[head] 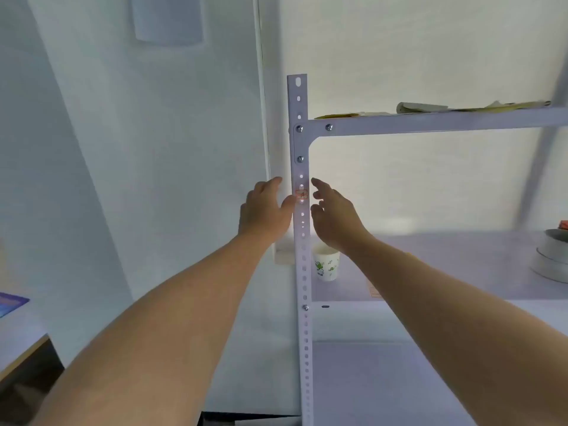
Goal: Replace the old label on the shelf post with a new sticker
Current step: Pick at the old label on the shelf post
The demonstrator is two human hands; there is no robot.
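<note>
A small red-printed label (301, 195) sits on the front of the white perforated shelf post (303, 272), a little below the upper shelf's corner bracket. The left hand (264, 210) is at the post's left side, fingers released and holding nothing, its thumb (290, 202) at the post's edge just beside the label; whether it touches the label cannot be told. The right hand (335, 213) hovers just right of the post, fingers (319, 183) loosely spread and empty, level with the label. Lower right, a paper cup (326, 266) stands on the shelf board (461, 265).
</note>
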